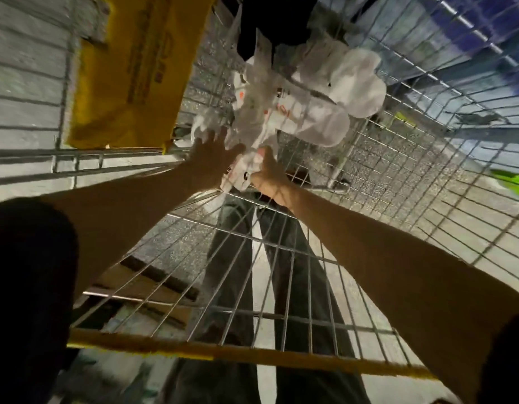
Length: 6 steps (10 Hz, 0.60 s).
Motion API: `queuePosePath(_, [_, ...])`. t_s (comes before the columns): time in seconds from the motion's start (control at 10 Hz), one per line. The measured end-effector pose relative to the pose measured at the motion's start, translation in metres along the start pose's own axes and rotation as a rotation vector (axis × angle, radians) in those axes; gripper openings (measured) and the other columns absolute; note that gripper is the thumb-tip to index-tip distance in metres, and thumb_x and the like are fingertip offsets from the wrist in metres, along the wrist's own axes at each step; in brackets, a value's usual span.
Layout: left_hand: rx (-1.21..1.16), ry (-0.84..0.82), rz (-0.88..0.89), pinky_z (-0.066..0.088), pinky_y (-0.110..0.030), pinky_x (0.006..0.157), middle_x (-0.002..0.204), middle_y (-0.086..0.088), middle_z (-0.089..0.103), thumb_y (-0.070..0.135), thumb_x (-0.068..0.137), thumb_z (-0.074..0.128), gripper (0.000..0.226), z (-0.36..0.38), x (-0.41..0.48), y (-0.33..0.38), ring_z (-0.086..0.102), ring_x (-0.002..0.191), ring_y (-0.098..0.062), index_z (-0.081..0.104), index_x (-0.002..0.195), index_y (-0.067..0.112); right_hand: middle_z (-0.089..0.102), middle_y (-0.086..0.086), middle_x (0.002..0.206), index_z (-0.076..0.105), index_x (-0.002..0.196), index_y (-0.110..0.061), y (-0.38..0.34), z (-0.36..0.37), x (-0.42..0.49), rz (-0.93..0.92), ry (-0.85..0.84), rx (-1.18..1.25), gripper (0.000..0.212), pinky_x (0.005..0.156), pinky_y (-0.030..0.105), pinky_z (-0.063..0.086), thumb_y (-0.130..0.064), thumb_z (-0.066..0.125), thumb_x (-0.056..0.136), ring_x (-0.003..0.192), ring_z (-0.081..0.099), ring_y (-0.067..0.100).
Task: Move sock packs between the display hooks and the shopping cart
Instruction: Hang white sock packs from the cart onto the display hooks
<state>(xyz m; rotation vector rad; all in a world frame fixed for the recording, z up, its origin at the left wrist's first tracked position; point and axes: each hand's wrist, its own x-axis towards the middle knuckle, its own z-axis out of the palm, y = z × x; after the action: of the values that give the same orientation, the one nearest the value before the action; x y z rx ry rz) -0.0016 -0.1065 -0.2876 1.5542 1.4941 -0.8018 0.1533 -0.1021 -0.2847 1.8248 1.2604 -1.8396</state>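
1. Sock pack (307, 121): it is white, in crinkly clear wrap, and it lies inside the shopping cart (403, 182), about in the middle, with more white packs bunched round it.
2. The left hand's fingers (216, 135) are spread apart and rest flat on the wrap at the pack's near left corner.
3. The right hand's thumb (264, 156) presses on top of the pack's near end. Its other fingers are hidden under the pack, so it looks like a pinch.
4. The left hand (208, 158) and the right hand (271, 177) are close together, both reaching down over the cart's near wall.
5. A dark bundle (267, 21) lies at the far end of the cart. I cannot tell what it is.
6. A yellow board (133, 71) sits on the far left, and the yellow handle (223, 352) is nearest.
7. No display hooks show here.
8. I think the step is picking a pack out of the cart.
9. Next, both hands need a firm hold, then a straight lift so the wrap does not snag on the wires.
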Motion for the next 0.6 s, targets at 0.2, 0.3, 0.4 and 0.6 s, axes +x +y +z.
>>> queuePosePath(0.2, [0.079, 0.047, 0.187, 0.046, -0.066, 0.092, 0.151, -0.020, 0.027, 0.026, 0.084, 0.044, 0.053, 0.041, 0.036, -0.012, 0.038, 0.129, -0.052, 0.050, 0.136, 0.021, 0.051, 0.012, 0.107, 0.048, 0.116, -0.014, -0.002, -0.004, 0.013, 0.077, 0.078, 0.437, 0.032, 0.062, 0.023, 0.048, 0.004, 0.054, 0.090, 0.090, 0.053, 0.023])
queuePosePath(0.3, [-0.026, 0.205, 0.089, 0.055, -0.049, 0.087, 0.140, -0.019, 0.040, -0.007, 0.081, 0.058, 0.040, -0.031, -0.028, 0.003, 0.054, 0.118, -0.039, 0.059, 0.119, 0.008, 0.059, 0.011, 0.087, 0.060, 0.099, 0.003, -0.010, -0.017, 0.009, 0.109, 0.170, 0.531, 0.016, 0.049, 0.015, 0.043, 0.011, 0.053, 0.087, 0.066, 0.054, 0.018])
queuePosePath(0.4, [-0.107, 0.215, 0.000, 0.052, -0.046, 0.093, 0.132, -0.018, 0.047, -0.001, 0.079, 0.068, 0.034, -0.025, -0.019, 0.017, 0.051, 0.118, -0.036, 0.060, 0.111, 0.006, 0.064, 0.011, 0.084, 0.060, 0.084, 0.005, -0.018, -0.033, -0.007, 0.057, 0.247, 0.588, 0.011, 0.043, 0.011, 0.041, 0.010, 0.051, 0.086, 0.064, 0.060, 0.021])
queuePosePath(0.6, [-0.921, 0.271, -0.096, 0.052, -0.035, 0.076, 0.108, -0.007, 0.063, 0.011, 0.088, 0.052, 0.021, -0.031, -0.024, 0.036, 0.062, 0.099, -0.025, 0.060, 0.106, 0.005, 0.053, 0.008, 0.089, 0.048, 0.077, -0.010, -0.006, -0.061, -0.048, 0.070, 0.249, 0.967, 0.011, 0.084, 0.040, 0.054, 0.001, 0.047, 0.078, 0.087, 0.057, 0.024])
